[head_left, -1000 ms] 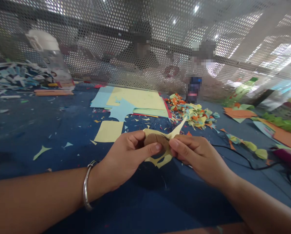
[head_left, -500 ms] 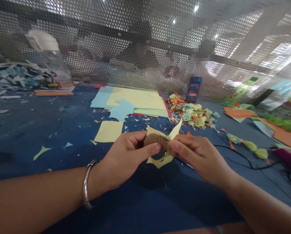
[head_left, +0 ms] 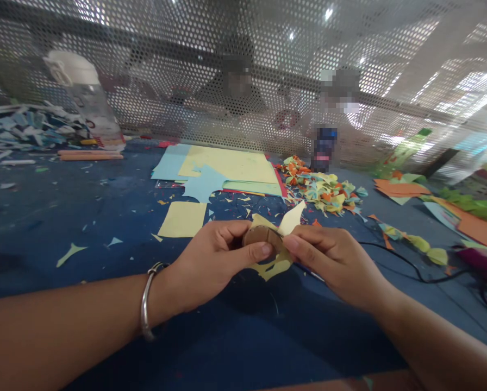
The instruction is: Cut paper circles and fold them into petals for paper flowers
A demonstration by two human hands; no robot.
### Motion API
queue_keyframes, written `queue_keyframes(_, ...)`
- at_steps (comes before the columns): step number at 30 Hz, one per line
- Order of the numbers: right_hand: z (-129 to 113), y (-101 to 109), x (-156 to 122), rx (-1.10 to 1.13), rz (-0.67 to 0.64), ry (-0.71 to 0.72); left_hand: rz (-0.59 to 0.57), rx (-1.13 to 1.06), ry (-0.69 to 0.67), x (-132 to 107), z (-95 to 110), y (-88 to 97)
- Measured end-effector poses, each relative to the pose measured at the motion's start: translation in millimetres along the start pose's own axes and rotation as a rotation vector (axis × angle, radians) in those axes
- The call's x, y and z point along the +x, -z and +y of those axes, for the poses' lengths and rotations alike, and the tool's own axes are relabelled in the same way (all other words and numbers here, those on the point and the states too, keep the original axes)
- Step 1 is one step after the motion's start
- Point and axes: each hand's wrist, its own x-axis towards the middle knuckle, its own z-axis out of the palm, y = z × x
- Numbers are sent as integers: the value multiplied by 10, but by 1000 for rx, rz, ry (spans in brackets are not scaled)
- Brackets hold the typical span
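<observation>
My left hand (head_left: 211,260) pinches a small round brown cardboard disc (head_left: 260,237) between thumb and fingers, just above the dark blue table (head_left: 105,217). A pale yellow cut paper shape (head_left: 286,222) lies against the disc, its points sticking up and a curled strip hanging below. My right hand (head_left: 329,258) is closed on that yellow paper from the right, thumb tip next to my left thumb. A metal bangle (head_left: 147,304) circles my left wrist.
Yellow and light blue paper sheets (head_left: 227,165) lie ahead, a yellow square (head_left: 182,219) nearer. A heap of coloured paper pieces (head_left: 327,193) sits to the right, orange sheets (head_left: 402,189) beyond. A black cable (head_left: 410,266) runs right. A plastic bottle (head_left: 86,100) stands far left. A perforated screen (head_left: 268,54) separates people opposite.
The yellow paper's upper point has folded down closer to the disc, and my fingers have shifted slightly on it. Both hands stay in place.
</observation>
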Motion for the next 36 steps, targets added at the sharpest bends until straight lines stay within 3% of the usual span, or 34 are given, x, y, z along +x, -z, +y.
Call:
queue_keyframes(20, -18, 15, 2, -9, -25, 22, -24, 145, 34, 28, 6, 37)
queue_keyframes(28, 12, 29, 30, -28, -4, 41, 52, 41, 19, 29, 23, 50)
queue_keyframes(36, -2, 28, 4, 4, -38, 41, -14, 14, 81, 10, 45, 33)
